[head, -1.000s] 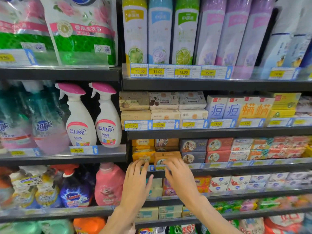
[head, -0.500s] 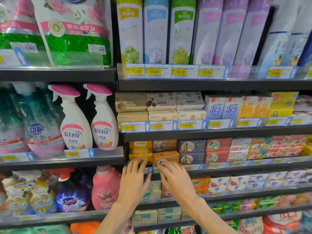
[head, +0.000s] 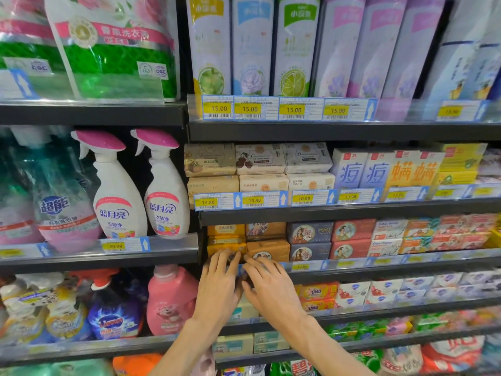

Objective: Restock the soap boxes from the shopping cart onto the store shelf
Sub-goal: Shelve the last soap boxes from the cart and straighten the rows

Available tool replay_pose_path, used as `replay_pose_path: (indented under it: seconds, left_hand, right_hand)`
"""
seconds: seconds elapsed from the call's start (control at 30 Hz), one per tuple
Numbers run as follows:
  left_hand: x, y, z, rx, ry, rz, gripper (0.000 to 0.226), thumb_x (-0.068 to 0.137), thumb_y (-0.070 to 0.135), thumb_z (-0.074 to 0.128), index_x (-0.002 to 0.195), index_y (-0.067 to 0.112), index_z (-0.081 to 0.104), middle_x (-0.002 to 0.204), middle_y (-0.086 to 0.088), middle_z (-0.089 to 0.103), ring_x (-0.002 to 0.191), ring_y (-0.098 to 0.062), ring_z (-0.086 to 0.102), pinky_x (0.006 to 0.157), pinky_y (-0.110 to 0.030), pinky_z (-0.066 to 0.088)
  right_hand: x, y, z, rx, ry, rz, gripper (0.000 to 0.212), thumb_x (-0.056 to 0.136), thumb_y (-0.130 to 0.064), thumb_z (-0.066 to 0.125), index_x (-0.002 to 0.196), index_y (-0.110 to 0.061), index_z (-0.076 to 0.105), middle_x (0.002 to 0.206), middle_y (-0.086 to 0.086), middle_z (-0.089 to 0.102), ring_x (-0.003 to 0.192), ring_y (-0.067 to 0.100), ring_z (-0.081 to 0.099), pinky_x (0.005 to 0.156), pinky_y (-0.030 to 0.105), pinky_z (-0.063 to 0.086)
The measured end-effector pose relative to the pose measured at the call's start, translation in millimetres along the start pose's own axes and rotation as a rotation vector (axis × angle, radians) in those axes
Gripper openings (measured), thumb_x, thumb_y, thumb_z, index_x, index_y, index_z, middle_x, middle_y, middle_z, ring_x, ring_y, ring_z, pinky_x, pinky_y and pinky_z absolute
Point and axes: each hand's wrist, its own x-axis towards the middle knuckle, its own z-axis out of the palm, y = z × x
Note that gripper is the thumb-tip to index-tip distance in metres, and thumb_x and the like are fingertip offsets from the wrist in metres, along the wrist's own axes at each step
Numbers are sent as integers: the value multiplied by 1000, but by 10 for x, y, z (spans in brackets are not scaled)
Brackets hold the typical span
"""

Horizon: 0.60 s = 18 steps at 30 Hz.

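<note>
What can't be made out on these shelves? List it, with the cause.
- Shopping cart: outside the head view entirely.
- Price tag under the yellow soap box: covered by the left hand and right hand.
- Cream boxes one shelf down: largely hidden behind both hands.
- Labels on the soaps at the far right: blurred.
- Whether either hand grips a box: fingertips only rest on the fronts; unclear.

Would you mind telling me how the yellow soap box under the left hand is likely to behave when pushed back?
The yellow soap box looks like stiff card, so it should probably slide without buckling. Flat and low, it seems unlikely to tip. The left hand lies open on it.
</note>
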Motion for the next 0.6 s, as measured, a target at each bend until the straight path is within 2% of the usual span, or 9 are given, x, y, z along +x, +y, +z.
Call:
replay_pose_path:
  seconds: [0.2,0.4,0.6]
  left_hand:
    - [9,-17,14,5,-12,-8,63,76,28,72,136,16,59,136,-7,54,128,-28,49,98,-44,50]
    - [4,-23,11,-24,-11,-24,58,82,36,70,136,19,58,135,-5,53,128,-26,48,97,-42,50]
    - [12,-48,30,-15,37,-10,49,88,36,64,134,19,58,131,-5,52,123,-26,49,91,-41,52]
  right_hand:
    - [66,-20,-4,-4,-24,62,48,91,-52,47,128,-22,58,132,-3,63,124,14,57,109,39,44]
    - [-17,101,-68,-24,-16,105,46,95,-53,41,127,-26,59,126,-7,65,118,10,58,110,38,41]
    - [-68,217,-134,-58,49,160,38,94,-46,46,120,-28,66,119,-10,70,112,7,63,108,44,42]
